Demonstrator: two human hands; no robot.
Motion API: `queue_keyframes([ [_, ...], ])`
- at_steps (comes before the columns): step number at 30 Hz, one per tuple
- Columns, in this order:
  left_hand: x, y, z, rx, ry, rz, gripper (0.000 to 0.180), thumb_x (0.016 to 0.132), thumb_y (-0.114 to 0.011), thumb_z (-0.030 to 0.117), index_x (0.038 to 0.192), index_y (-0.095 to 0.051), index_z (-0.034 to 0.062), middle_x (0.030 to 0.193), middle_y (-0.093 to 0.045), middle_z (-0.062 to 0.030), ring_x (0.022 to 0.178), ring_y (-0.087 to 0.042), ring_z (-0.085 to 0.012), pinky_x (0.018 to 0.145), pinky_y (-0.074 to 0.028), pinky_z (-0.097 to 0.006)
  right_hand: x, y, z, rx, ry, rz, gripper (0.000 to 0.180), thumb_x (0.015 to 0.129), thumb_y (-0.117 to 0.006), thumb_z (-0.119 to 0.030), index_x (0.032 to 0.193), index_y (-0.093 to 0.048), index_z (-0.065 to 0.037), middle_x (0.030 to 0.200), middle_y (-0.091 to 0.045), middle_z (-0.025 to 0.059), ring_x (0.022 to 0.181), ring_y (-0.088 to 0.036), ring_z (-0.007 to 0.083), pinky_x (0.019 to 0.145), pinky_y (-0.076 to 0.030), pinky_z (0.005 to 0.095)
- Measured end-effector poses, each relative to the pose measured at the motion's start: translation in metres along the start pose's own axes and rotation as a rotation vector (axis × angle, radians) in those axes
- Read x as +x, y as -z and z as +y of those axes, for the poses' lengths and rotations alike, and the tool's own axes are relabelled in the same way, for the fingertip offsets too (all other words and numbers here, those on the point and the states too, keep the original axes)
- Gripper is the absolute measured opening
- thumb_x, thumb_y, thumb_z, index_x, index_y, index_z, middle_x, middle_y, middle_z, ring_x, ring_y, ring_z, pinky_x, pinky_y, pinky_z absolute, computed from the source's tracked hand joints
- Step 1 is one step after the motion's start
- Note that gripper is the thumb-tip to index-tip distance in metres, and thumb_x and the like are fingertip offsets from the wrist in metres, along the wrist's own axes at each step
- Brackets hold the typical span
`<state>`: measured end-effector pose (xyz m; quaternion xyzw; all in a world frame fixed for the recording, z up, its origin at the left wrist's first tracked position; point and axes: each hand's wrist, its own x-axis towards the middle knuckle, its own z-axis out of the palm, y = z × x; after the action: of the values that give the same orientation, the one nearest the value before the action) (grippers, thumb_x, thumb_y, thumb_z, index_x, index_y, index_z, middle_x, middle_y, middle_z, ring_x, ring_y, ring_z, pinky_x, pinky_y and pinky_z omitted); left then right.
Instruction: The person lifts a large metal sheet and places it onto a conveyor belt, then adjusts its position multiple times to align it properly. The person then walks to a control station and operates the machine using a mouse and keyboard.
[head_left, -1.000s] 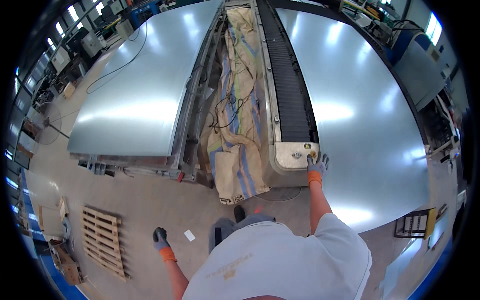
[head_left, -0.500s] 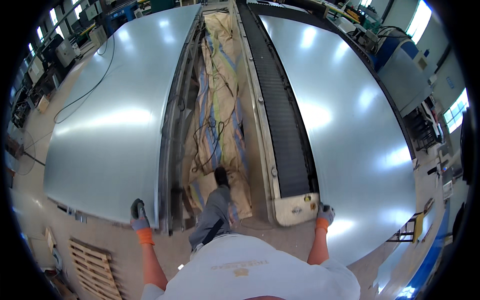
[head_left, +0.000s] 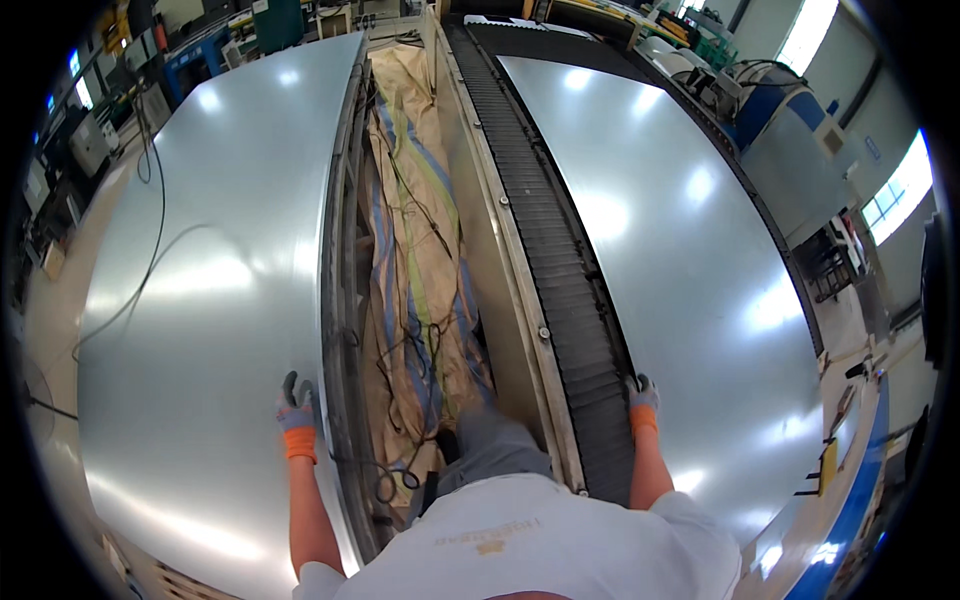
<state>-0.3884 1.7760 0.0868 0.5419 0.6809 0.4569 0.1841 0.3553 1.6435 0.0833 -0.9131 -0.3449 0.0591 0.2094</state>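
Two broad silver metal sheets (head_left: pixel 200 350) flank striped tan fabric (head_left: pixel 410 130), black cables (head_left: pixel 436 345) and a ribbed black strip (head_left: pixel 530 200).
Grey-gloved left hand (head_left: pixel 295 400), loosely open, over one; grey-gloved right hand (head_left: pixel 644 393) at the other's edge, grip unclear.

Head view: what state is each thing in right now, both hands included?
left hand: gloved, loosely open, over the left sheet
right hand: gloved, at the right sheet's inner edge, grip unclear
left metal sheet: lying flat
right metal sheet: lying flat
striped cloth: spread lengthwise, rumpled
black cable: slack, curving across the left sheet
ribbed cover: stretched out lengthwise
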Motion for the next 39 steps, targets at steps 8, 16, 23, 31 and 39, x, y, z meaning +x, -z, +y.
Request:
queue_keyframes([
  [8,0.07,-0.053,-0.064,0.289,0.201,0.107,0.053,0.079,-0.065,-0.004,0.131,-0.055,0.0021,0.129,-0.06,-0.014,0.118,-0.059,-0.0269,0.101,-0.047,-0.036,0.177,-0.119,-0.155,-0.291,-0.033,-0.001,0.066,0.081,-0.068,-0.052,0.131,-0.056,-0.011,0.133,-0.055,0.0145,0.124,-0.05,0.0322,0.099,-0.044,0.0445],
  [16,0.204,-0.1,-0.008,-0.158,0.368,0.263,0.044,0.088,-0.057,-0.006,0.131,-0.053,-0.0017,0.127,-0.06,-0.0132,0.118,-0.057,-0.023,0.101,-0.046,-0.034,0.389,-0.19,-0.282,-0.377,-0.173,0.129,0.068,0.089,-0.054,-0.059,0.144,-0.045,-0.021,0.152,-0.037,0.0119,0.137,-0.039,0.0323,0.107,-0.038,0.0471],
  [23,0.465,-0.233,0.004,0.159,0.373,0.213,0.041,0.091,-0.064,0.008,0.131,-0.055,-0.0001,0.133,-0.058,-0.0143,0.12,-0.056,-0.0252,0.101,-0.045,-0.033,0.457,-0.283,-0.307,-0.53,-0.229,0.277,0.061,0.096,-0.046,-0.052,0.148,-0.04,-0.021,0.155,-0.034,0.0112,0.143,-0.028,0.0308,0.117,-0.022,0.0454],
  [31,0.697,-0.341,0.021,-0.199,0.288,0.11,0.042,0.093,-0.065,0.011,0.133,-0.055,0.0012,0.127,-0.062,-0.0101,0.113,-0.058,-0.0166,0.097,-0.046,-0.031,0.515,-0.271,-0.346,-0.396,-0.535,0.105,0.06,0.088,-0.06,-0.039,0.141,-0.047,-0.015,0.151,-0.039,0.0106,0.141,-0.033,0.0286,0.115,-0.028,0.0402],
  [39,0.885,-0.511,0.139,0.291,-0.122,-0.189,0.05,0.081,-0.07,0.004,0.129,-0.057,0.0038,0.124,-0.063,-0.0167,0.114,-0.06,-0.0333,0.098,-0.047,-0.039,0.599,-0.316,-0.431,-0.176,-0.796,0.244,0.056,0.084,-0.065,-0.054,0.117,-0.064,-0.009,0.12,-0.062,0.0092,0.117,-0.055,0.0278,0.097,-0.045,0.0406],
])
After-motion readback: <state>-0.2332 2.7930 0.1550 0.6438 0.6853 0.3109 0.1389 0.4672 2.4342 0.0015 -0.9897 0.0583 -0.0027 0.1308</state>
